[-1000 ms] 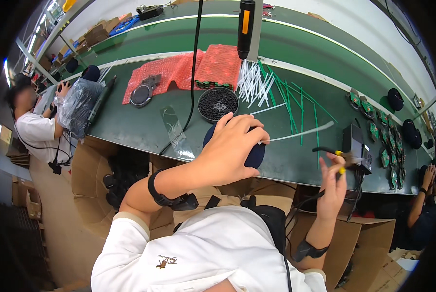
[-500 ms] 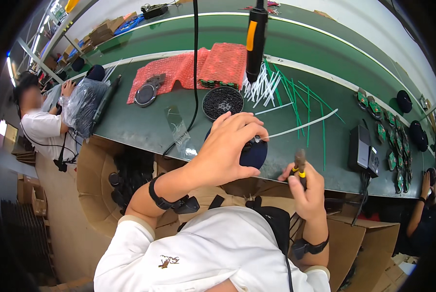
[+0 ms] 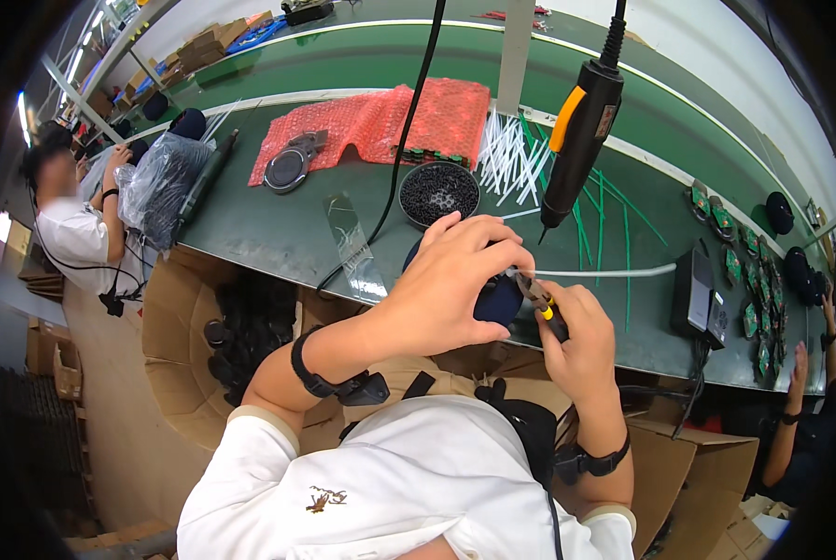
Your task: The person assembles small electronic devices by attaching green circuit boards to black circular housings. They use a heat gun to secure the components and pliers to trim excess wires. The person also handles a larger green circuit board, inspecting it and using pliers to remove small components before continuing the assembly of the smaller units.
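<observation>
My left hand is wrapped over a dark blue rounded object at the table's near edge; the hand covers most of it. A long white plastic strip, like a cable tie, runs out from it to the right. In my right hand is a pair of cutting pliers with black and yellow handles. Their jaws meet the strip's left end, close beside my left fingers. Whether the jaws are closed on it is hard to see. Above my right hand hangs a black electric screwdriver with an orange lever.
Behind my left hand stands a bowl of small black screws. Loose white strips and green strips lie right of red bubble wrap. A black box and green circuit boards are at right. Co-workers sit at both sides.
My right hand has raised the pliers leftward to the strip at the blue object. The strip's free end has swung lower. The hanging screwdriver appears farther right and lower. My left hand keeps its grip.
</observation>
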The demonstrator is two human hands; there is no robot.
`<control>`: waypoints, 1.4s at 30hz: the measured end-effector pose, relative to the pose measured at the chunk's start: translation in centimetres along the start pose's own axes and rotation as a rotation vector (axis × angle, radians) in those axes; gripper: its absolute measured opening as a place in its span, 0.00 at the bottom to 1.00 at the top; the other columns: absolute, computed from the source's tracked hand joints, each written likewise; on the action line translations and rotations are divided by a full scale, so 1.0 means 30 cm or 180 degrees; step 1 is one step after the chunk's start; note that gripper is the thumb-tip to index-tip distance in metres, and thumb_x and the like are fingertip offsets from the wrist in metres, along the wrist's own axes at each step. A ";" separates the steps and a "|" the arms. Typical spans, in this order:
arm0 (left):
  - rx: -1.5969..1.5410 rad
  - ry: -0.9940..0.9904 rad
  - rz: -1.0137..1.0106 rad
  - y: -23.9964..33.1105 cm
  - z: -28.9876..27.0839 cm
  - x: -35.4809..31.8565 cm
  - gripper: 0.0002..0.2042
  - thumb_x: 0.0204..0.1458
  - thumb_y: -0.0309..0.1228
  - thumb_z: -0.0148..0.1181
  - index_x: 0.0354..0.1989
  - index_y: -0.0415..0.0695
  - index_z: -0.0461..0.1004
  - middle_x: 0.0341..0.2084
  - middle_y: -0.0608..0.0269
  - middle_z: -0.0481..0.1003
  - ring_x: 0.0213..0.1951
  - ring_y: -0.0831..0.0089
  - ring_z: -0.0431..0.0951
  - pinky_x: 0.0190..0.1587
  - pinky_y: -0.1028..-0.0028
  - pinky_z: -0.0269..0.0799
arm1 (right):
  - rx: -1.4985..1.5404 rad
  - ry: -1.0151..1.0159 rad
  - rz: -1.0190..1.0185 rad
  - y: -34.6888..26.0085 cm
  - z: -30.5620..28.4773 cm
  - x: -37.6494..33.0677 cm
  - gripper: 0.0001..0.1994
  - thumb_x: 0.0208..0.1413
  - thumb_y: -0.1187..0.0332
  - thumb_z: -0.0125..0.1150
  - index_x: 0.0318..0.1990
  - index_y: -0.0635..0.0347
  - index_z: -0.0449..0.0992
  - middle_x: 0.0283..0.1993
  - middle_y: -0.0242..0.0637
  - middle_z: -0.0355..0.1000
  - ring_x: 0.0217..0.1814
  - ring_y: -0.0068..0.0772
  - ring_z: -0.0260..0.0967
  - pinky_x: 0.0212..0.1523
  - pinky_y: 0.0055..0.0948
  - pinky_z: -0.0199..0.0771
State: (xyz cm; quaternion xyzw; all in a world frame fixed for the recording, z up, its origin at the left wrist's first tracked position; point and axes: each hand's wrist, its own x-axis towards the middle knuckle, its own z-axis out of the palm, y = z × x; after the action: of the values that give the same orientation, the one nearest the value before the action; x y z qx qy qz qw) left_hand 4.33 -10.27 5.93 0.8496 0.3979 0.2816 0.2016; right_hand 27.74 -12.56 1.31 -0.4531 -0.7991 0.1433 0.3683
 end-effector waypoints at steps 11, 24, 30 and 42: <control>-0.0204 0.0211 -0.0071 -0.006 0.045 0.017 0.13 0.53 0.38 0.72 0.44 0.49 0.79 0.51 0.63 0.78 0.66 0.56 0.70 0.71 0.47 0.53 | -0.0054 0.0081 -0.0081 0.018 0.009 0.001 0.16 0.47 0.81 0.69 0.46 0.64 0.79 0.35 0.47 0.74 0.36 0.52 0.73 0.37 0.39 0.72; 0.0049 0.1020 -0.1154 -0.177 -0.087 -0.012 0.07 0.51 0.28 0.65 0.32 0.37 0.83 0.25 0.51 0.81 0.27 0.59 0.83 0.34 0.65 0.77 | -0.1899 0.0320 0.0464 0.148 -0.062 0.018 0.31 0.46 0.63 0.78 0.59 0.62 0.75 0.51 0.45 0.73 0.55 0.51 0.70 0.57 0.45 0.70; 0.0511 0.0430 -0.1002 -0.380 -0.004 0.211 0.09 0.45 0.31 0.62 0.24 0.39 0.84 0.25 0.49 0.81 0.31 0.51 0.83 0.39 0.58 0.79 | -0.0071 -0.0599 -0.0354 -0.126 -0.059 0.000 0.34 0.42 0.67 0.80 0.62 0.53 0.77 0.65 0.53 0.68 0.62 0.56 0.69 0.63 0.45 0.71; -0.1121 0.1400 -0.1436 -0.228 0.016 -0.132 0.14 0.61 0.29 0.64 0.55 0.42 0.77 0.23 0.61 0.78 0.26 0.75 0.78 0.31 0.71 0.72 | 0.0759 -0.0279 0.1210 -0.033 -0.209 0.091 0.32 0.34 0.73 0.85 0.45 0.61 0.67 0.64 0.46 0.70 0.54 0.35 0.73 0.45 0.31 0.82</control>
State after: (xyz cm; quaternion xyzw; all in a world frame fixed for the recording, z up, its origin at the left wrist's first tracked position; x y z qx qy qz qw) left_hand -1.28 -9.34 0.42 0.6117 0.5546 0.4703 0.3115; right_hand 30.77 -11.49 7.44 -0.5421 -0.6920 0.3231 0.3505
